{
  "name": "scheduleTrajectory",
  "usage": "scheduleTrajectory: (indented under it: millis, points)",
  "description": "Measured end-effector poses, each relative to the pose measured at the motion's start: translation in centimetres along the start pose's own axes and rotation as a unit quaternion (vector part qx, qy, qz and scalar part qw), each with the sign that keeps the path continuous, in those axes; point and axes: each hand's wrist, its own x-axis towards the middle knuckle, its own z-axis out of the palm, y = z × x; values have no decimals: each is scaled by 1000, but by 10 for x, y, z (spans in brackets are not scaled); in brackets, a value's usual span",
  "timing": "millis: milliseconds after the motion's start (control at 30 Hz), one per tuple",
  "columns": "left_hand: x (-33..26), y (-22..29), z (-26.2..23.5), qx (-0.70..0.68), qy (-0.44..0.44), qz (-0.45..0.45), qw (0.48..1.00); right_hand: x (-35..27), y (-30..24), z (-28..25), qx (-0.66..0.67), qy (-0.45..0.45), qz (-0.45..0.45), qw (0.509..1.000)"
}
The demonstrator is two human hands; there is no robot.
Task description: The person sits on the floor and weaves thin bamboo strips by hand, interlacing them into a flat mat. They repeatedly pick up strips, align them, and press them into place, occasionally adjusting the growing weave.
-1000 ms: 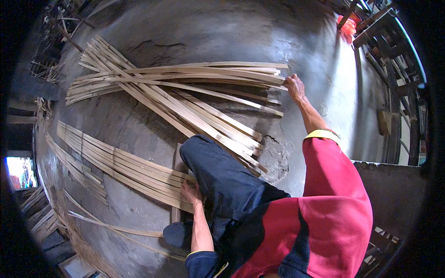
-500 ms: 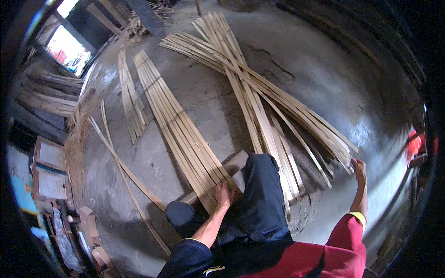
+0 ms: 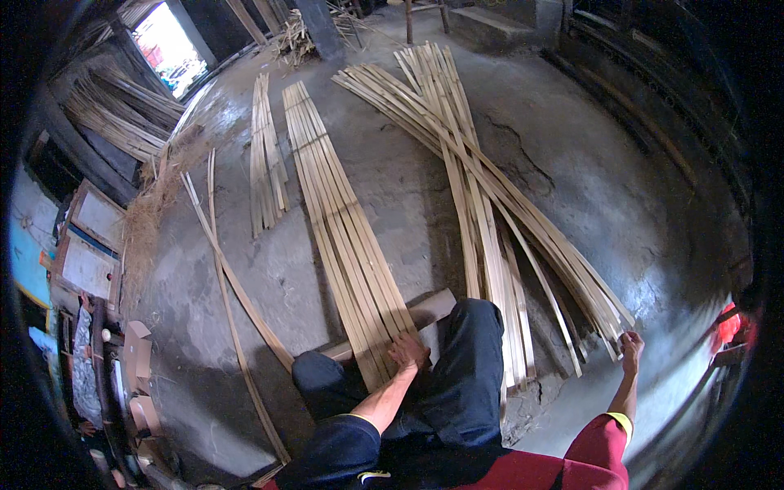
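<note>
I squat on a grey concrete floor among long pale bamboo strips. My left hand (image 3: 408, 351) presses flat on the near end of a neat row of bamboo strips (image 3: 339, 220), which rests across a short wooden block (image 3: 429, 310). My right hand (image 3: 630, 343) reaches out to the right and grips the near end of a strip from the crossed pile of bamboo strips (image 3: 490, 188). My knees in dark trousers (image 3: 469, 367) sit between the two hands.
A smaller bundle of strips (image 3: 265, 155) and two loose long strips (image 3: 229, 278) lie to the left. More bamboo is stacked by the left wall (image 3: 114, 114). Cardboard boxes (image 3: 135, 359) stand at lower left. A crack (image 3: 514, 147) runs across the floor.
The view has swung left and down, so the strips now run away from me. My left hand stays on the row; my right hand still holds the pile's end.
</note>
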Motion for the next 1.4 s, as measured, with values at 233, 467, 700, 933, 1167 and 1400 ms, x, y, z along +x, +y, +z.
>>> scheduleTrajectory:
  millis: [233,467,700,933,1167,1400]
  points:
    - [3,-4,-11,-337,-45,-79,937,-10,-19,29,-406,233,-256,846]
    - [-19,13,-60,-483,-173,-21,858,-42,-55,155,-415,-47,-284,863]
    - [-18,-6,-60,-649,-276,-63,706,-47,-35,201,-522,-167,-37,836]
    - [-27,1,-82,-694,-214,135,674,-39,6,198,-454,-198,-109,862]
    - [-40,40,-170,-632,-152,293,701,-43,-20,209,-295,-61,-159,940]
    - [-49,71,-201,-699,-220,282,619,-23,-76,166,-328,-26,-282,901]
